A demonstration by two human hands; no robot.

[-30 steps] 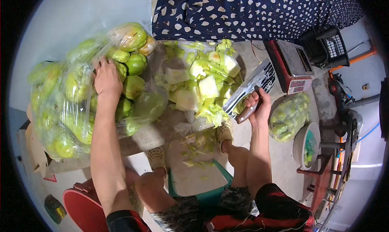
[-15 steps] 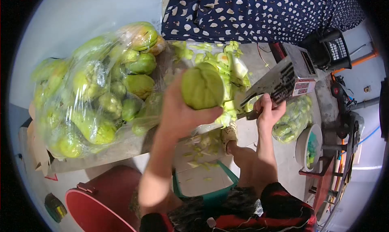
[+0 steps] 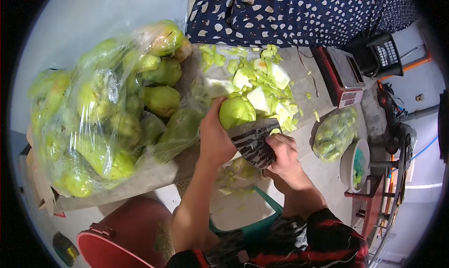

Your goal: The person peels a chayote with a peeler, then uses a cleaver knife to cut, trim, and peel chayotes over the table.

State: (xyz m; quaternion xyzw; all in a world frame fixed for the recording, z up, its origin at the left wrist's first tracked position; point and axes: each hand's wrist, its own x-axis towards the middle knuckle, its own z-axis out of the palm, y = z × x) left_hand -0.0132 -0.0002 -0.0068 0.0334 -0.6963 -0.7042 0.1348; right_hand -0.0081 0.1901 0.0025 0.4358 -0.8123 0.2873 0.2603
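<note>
My left hand (image 3: 216, 139) is wrapped around a green chayote (image 3: 237, 112), held above the front edge of the concrete counter. In my right hand (image 3: 284, 154) is a cleaver (image 3: 255, 141) with a broad, dark, streaked blade. The blade lies across the lower right side of the chayote; its cutting edge is partly hidden, so I cannot tell how deep it is. A small green piece shows by my right thumb. Just beyond both hands, a pile of peeled pale pieces and green peelings (image 3: 257, 99) covers part of the counter.
A large clear plastic bag (image 3: 107, 113) of whole chayotes fills the counter's left side. At the right are a red-and-silver weighing scale (image 3: 343, 76), a smaller filled bag (image 3: 334, 134) and a white bucket (image 3: 355, 165). Below stands a red bin (image 3: 126, 235); peelings litter the floor.
The cleaver has come left and down from the upper right, and its blade now lies against the chayote. The chayote has lowered and tilted, and both hands are closer together.
</note>
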